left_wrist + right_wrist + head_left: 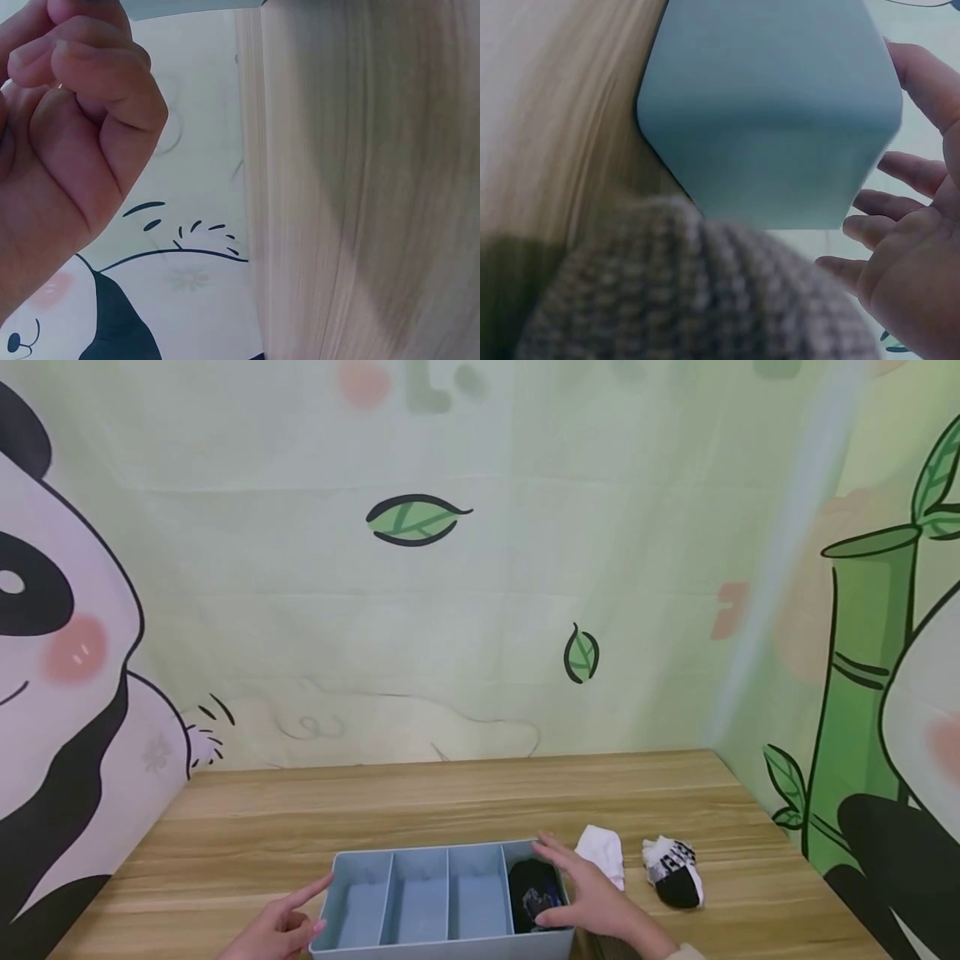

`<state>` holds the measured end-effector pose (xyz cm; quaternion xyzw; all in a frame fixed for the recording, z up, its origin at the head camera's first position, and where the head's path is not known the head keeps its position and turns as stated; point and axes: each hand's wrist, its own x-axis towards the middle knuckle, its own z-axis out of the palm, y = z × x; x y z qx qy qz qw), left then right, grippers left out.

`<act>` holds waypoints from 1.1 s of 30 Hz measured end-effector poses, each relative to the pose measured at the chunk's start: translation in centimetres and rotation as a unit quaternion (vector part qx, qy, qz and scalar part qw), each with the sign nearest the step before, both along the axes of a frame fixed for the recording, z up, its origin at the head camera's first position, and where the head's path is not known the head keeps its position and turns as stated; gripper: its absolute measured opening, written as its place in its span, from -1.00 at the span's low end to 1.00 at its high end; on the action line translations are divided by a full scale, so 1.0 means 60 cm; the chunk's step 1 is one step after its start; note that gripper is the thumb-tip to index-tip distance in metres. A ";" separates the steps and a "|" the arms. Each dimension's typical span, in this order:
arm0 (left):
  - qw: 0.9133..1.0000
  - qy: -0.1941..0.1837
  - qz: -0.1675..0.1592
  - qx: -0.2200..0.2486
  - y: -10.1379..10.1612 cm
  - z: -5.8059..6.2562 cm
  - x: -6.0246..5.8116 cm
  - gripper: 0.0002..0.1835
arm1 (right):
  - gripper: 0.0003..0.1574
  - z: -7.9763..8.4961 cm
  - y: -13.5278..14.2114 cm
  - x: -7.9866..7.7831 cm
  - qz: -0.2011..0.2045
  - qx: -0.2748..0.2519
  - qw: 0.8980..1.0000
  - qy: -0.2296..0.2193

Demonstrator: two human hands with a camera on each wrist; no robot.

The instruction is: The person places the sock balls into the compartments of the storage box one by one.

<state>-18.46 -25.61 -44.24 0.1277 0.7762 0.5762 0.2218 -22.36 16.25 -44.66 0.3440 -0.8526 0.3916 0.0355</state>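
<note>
1. At the far left, a printed panda (97,577) shows on the pale green backdrop (285,610), which stands behind the wood-grain table (247,831).
2. The left hand (270,928) is at the left end of the box. Its index finger is extended to the rim and the thumb lies near the side wall below; the other fingers bend loosely toward the palm, clamped on nothing.
3. The blue four-compartment organizer box (442,952) sits on the table between the hands. Its compartments run side by side; the three on the left show bare floors.
4. The black patterned sock (529,883) lies inside the rightmost compartment, partly covered by the right hand.
5. The right hand (592,893) arches over that compartment, thumb and fingers well apart, gripping nothing that shows. A knitted sleeve (697,292) blurs the right wrist view.
6. Just right of the box, partly behind the right hand, lies a folded white sock (603,852).
7. Further right rests a bundled black-and-white sock (674,870), apart from the white one.
8. At the far right, a printed bamboo stalk (862,727) rises beside a second printed panda (926,702).
</note>
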 end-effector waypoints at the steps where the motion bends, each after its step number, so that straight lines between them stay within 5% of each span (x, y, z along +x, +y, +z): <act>1: 1.000 0.000 0.000 0.000 0.000 0.000 0.000 -0.27 | -0.02 0.000 0.001 0.001 0.000 -0.002 1.000 0.001; 14: 1.000 0.023 -0.011 0.009 -0.001 -0.002 0.001 -0.31 | -0.08 0.002 0.017 0.015 0.003 -0.034 0.999 -0.032; 33: 0.999 0.032 -0.012 0.002 -0.001 -0.007 -0.002 -0.29 | -0.10 -0.002 0.047 0.043 -0.010 -0.041 0.999 -0.012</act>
